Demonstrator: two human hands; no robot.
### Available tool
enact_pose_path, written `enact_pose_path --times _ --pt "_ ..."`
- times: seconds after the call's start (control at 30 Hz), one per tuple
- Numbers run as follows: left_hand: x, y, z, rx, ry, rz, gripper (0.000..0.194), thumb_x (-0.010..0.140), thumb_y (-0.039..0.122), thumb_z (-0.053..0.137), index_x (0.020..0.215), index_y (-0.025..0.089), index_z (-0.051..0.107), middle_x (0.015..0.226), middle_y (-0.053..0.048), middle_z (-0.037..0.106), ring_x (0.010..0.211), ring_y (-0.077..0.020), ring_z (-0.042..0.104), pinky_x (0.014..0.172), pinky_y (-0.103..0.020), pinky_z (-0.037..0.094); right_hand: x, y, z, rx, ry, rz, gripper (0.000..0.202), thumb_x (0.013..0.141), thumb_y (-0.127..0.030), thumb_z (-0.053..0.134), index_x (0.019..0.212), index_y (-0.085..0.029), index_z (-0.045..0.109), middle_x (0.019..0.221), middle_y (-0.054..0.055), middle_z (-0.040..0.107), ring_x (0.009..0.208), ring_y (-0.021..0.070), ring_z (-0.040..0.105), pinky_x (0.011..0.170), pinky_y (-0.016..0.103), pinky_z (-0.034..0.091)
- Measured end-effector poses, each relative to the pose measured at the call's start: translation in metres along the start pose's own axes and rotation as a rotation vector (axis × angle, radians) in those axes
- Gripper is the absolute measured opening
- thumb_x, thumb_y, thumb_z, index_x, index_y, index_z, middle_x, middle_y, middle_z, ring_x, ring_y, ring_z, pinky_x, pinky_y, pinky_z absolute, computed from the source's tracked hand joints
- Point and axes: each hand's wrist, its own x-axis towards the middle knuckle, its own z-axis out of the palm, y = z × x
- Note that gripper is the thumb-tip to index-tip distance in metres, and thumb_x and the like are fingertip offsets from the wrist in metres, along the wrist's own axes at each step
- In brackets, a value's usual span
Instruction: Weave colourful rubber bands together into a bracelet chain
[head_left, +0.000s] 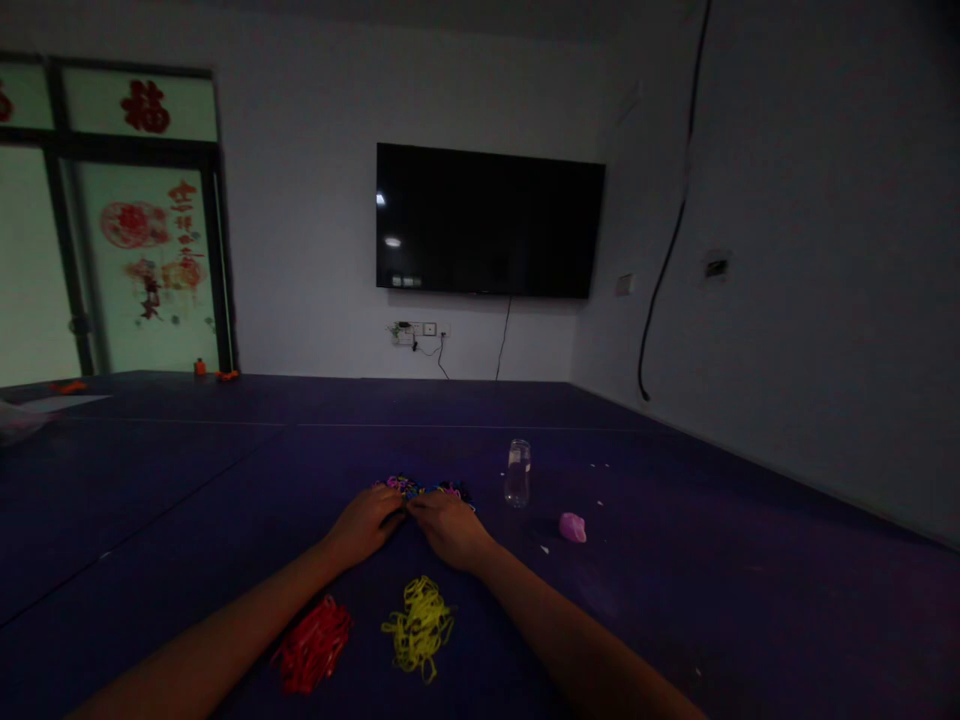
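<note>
A pile of mixed multicoloured rubber bands (454,489) lies on the dark purple surface, partly hidden behind my hands. My left hand (367,522) rests at the pile's near left side, its fingers bent and drawn together. From the right, my right hand (451,530) reaches to the same pile with closed fingers. The fingertips of both hands nearly meet at the pile's near edge; what they pinch is too small and dark to make out. Nearer to me, between my forearms, lie a heap of red rubber bands (316,645) and a heap of yellow rubber bands (421,628).
A clear bottle (517,474) stands right of the pile. Beyond my right hand is a pink crumpled lump (572,527), with small white scraps around it. A plastic bag (21,422) lies at the far left. A black cable (661,275) hangs along the right wall.
</note>
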Motion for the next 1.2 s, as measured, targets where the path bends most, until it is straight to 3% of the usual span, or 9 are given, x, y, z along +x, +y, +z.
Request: enact_pose_path --times 0.5,1.2 --pt "-0.0001 0.0031 -0.0005 0.043 0.044 -0.020 0.013 0.089 0.020 0.050 0.084 0.018 0.061 0.089 -0.005 0.064 0.087 -0.0194 0.057 0.079 -0.031 0.044 -0.0017 0.0006 -0.0009 0.015 -0.008 -0.013 0.040 0.088 -0.012 0.041 0.122 -0.022 0.058 0.120 0.006 0.061 0.108 0.0175 0.054 0.092 0.030 0.041" --pt "0.0006 0.0076 -0.0018 0.017 0.037 -0.013 0.012 0.090 0.018 0.050 0.089 0.018 0.061 0.094 -0.006 0.065 0.090 -0.0200 0.057 0.083 -0.033 0.043 -0.0019 0.0005 -0.0022 0.042 -0.011 -0.033 0.040 0.088 -0.013 0.040 0.121 -0.021 0.061 0.122 0.007 0.061 0.108 0.0190 0.056 0.093 0.032 0.042"
